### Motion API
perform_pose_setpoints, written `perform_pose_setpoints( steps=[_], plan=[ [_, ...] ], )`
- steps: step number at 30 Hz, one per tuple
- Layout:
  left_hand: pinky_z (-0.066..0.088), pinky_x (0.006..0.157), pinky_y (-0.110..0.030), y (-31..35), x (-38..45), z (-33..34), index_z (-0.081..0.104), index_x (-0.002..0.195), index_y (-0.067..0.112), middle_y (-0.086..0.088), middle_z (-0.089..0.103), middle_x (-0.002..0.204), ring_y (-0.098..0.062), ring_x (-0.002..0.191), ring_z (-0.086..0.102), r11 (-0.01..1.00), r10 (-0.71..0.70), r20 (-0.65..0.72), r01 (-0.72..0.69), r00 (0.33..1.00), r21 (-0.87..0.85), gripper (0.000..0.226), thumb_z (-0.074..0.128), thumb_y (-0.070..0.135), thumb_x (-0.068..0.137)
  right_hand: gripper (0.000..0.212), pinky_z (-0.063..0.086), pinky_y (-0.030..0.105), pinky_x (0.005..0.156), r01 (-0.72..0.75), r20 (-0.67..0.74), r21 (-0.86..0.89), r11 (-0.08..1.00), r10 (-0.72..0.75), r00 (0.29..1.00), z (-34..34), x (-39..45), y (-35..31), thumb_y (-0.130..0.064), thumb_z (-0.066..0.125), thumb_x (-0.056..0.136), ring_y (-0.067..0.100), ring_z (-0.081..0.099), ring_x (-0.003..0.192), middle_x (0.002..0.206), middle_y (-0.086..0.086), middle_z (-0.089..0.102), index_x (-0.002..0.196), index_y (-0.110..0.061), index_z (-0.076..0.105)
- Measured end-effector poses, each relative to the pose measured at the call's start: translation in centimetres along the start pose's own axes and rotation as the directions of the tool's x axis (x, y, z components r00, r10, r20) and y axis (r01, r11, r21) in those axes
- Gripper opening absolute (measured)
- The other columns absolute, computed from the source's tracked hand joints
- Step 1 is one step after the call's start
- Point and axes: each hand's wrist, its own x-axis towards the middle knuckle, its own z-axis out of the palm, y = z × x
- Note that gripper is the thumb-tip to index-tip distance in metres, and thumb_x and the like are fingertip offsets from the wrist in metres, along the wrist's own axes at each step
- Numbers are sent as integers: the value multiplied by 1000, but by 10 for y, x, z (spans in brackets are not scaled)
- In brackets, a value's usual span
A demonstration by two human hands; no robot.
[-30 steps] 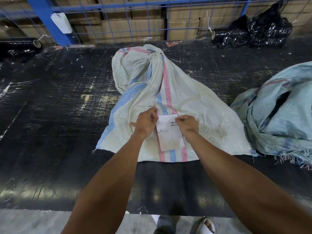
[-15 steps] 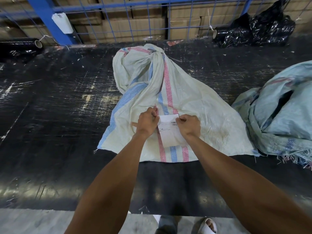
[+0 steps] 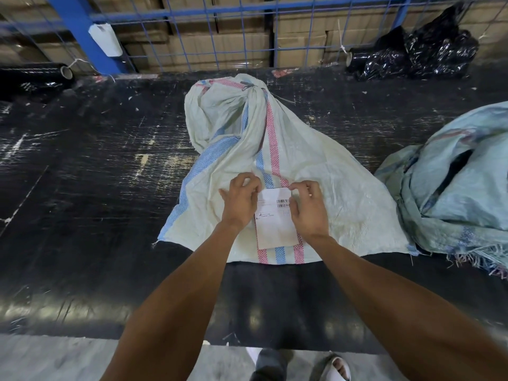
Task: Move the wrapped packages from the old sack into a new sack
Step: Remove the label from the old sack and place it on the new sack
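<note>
Two hands on a label atop a white sack

Head view: one white sack [image 3: 316,188], tied at the far end, red and blue stripes, lies flat on the black tabletop [image 3: 82,188]. Left hand [image 3: 242,200] and right hand [image 3: 309,207] each pinch an upper corner of one white label [image 3: 275,226]. A second, pale blue sack [image 3: 456,188] sits crumpled at right.

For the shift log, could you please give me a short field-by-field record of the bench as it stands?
surface: black bench
centre: white sack, tied at far end, lying flat
label: white label on the sack's striped band
left hand: at label's left edge
right hand: at label's top right corner
right side: pale blue sack, crumpled
</note>
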Motion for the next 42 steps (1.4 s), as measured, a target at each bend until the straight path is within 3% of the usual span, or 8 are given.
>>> perform_pose_setpoints(
  steps=[3,7,13,21,27,31,37,42],
  plan=[
    [18,108,-75,1,-3,-4,64,93,21,3,52,133,-19,133,40,987,88,9,-88,996,137,15,62,6,91,22,52,40,89,91,54,-35,995,-89,995,4,-2,8,-17,54,94,22,54,110,125,1,50,111,-21,66],
    [18,109,-74,-6,-9,-3,67,117,27,11,53,141,-13,138,38,954,88,88,-110,992,277,25,61,18,94,35,43,41,104,73,164,-116,991,-54,985,10,-3,10,-27,48,99,22,48,124,142,-1,47,132,-25,59],
    [19,114,-68,-12,-17,-3,41,148,25,10,33,159,-13,149,23,965,49,223,-104,974,240,46,46,22,103,46,36,40,110,50,230,-196,979,-4,973,11,-5,13,-33,42,102,21,40,134,151,-3,40,147,-23,44],
    [17,115,-69,-15,-18,-6,28,155,25,9,25,162,-10,151,16,970,27,278,-92,960,224,53,43,27,104,50,31,37,115,-13,324,-211,977,83,942,7,3,15,-37,36,105,24,33,138,155,2,31,148,-14,41],
    [13,112,-74,-12,-18,-7,15,157,33,9,8,166,-15,153,7,967,13,341,-99,940,236,59,36,47,103,32,48,33,99,-297,173,78,952,281,944,3,8,7,-31,50,100,21,58,112,129,4,52,128,-17,59],
    [-2,106,-78,-11,-21,0,-11,152,52,18,-23,162,-16,152,-18,944,-41,419,-103,907,314,63,21,65,99,32,47,40,99,-150,110,-39,988,153,982,2,-5,16,-25,43,102,26,53,116,129,8,55,128,-14,59],
    [0,107,-79,-8,-5,-8,-12,151,52,27,-17,161,-10,152,-12,972,-170,422,80,890,223,60,11,67,98,45,28,44,118,-67,280,-208,976,125,952,6,5,42,-26,30,105,25,30,144,157,-1,35,149,-23,38],
    [-1,105,-80,-6,-2,-3,-15,152,51,26,-19,161,-12,153,-13,968,-189,413,99,891,230,65,16,68,98,48,38,46,110,-129,302,-257,958,207,931,-6,43,34,-29,32,104,25,36,138,157,-9,30,152,-33,30]
  ],
)
